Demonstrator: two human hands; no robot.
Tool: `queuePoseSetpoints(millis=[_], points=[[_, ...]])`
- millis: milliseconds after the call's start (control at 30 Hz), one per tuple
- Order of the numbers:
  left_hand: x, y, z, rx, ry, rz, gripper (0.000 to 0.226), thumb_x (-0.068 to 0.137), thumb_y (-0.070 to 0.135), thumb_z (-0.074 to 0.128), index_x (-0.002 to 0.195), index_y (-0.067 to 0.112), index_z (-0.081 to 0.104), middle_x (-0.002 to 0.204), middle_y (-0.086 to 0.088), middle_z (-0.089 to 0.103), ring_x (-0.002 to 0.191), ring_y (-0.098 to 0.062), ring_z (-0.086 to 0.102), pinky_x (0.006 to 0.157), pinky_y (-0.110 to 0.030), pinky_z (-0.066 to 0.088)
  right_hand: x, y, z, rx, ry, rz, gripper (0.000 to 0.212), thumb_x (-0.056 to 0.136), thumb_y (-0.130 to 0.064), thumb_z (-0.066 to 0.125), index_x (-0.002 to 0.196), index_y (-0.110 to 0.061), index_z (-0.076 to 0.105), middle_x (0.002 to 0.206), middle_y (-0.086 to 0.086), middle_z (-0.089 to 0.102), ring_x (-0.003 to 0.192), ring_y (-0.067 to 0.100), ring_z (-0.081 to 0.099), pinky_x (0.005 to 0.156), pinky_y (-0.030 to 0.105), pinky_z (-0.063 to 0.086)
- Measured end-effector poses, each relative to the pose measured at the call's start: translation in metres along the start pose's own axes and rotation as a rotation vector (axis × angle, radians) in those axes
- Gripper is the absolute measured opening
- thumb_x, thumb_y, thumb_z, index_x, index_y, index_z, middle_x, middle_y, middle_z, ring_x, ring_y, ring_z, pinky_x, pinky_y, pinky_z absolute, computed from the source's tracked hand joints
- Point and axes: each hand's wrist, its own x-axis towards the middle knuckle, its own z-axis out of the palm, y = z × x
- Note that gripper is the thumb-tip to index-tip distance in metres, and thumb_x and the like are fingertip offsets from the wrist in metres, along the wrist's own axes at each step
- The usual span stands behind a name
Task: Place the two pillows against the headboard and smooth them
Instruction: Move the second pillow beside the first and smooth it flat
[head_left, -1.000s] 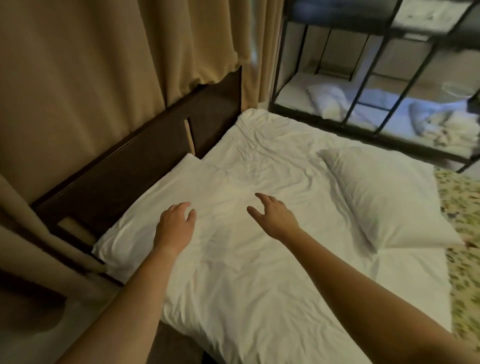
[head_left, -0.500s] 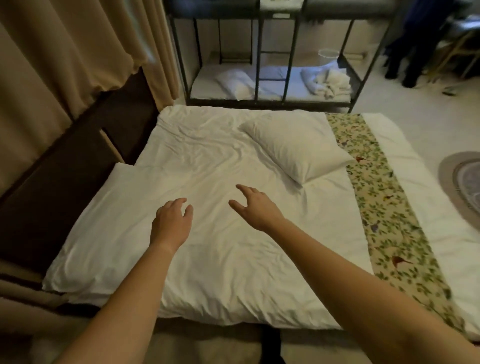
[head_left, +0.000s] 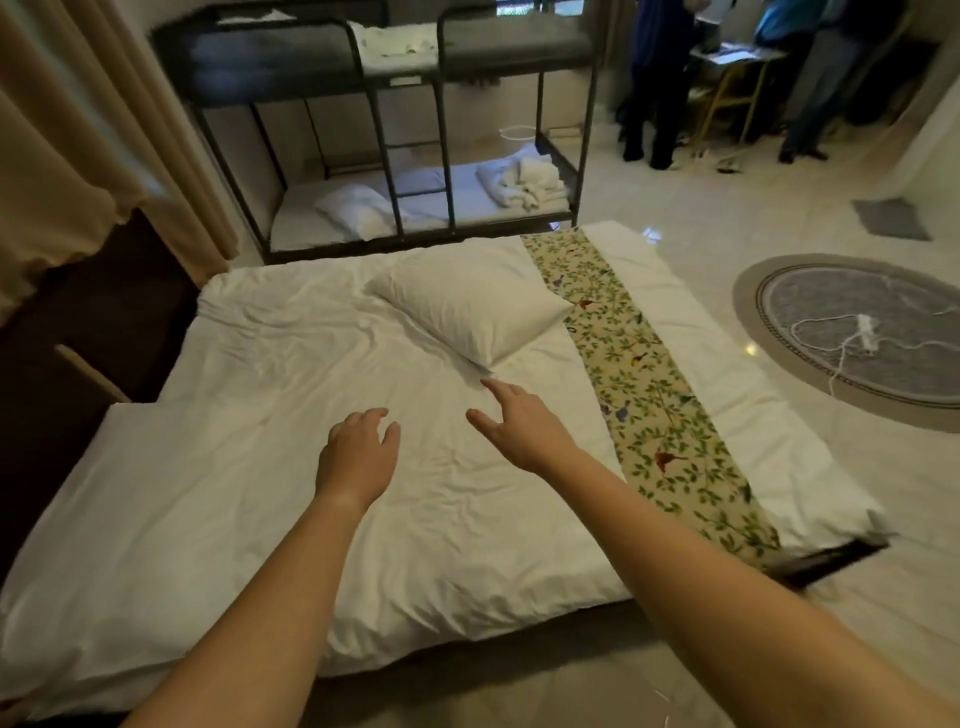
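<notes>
One white pillow (head_left: 156, 478) lies flat at the near left of the bed, its long side along the dark wooden headboard (head_left: 78, 332). A second white pillow (head_left: 467, 306) rests askew in the middle of the bed, far from the headboard, one corner touching the floral runner (head_left: 639, 364). My left hand (head_left: 358, 452) hovers open over the sheet just right of the near pillow, holding nothing. My right hand (head_left: 519, 421) is open too, fingers spread, pointing toward the far pillow and a short way from its near corner.
Beige curtains (head_left: 78, 130) hang above the headboard. A black metal bunk bed (head_left: 395, 130) with folded linen stands beyond the bed. Two people (head_left: 654, 78) stand at a desk at the back right. A round rug (head_left: 857, 332) with a white cable lies on the floor.
My view has swung right, away from the headboard toward the far pillow and the room. Both hands have stayed open above the sheet, the right one now nearer the far pillow.
</notes>
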Motion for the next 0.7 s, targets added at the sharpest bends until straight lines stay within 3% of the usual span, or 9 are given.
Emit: queuePoseSetpoints(millis=[467,700], points=[[-0.023,0.267,0.119,0.0,0.019,0.139,0.051,0.105,0.046,0.042,0.145,0.019,0.057,0.145,-0.011,0.058,0.133,-0.036,0.051,0.107,-0.05,0.046,-0.065,0.216,-0.172,0.007,0.059,0.053,0.073,0.098,-0.065,0.044,0.161,-0.031,0.027,0.165,-0.001,0.034,0.149,0.025,0.035,0.113,0.047,0.038],[-0.001,0.365,0.176,0.028,-0.024,0.232,0.05,0.104,0.046,0.044,0.144,0.019,0.059,0.145,-0.009,0.059,0.136,-0.033,0.05,0.107,-0.049,0.046,-0.064,0.307,-0.229,0.044,0.11,0.142,0.074,0.096,-0.069,0.044,0.16,-0.034,0.028,0.165,-0.002,0.034,0.149,0.023,0.035,0.116,0.048,0.036]])
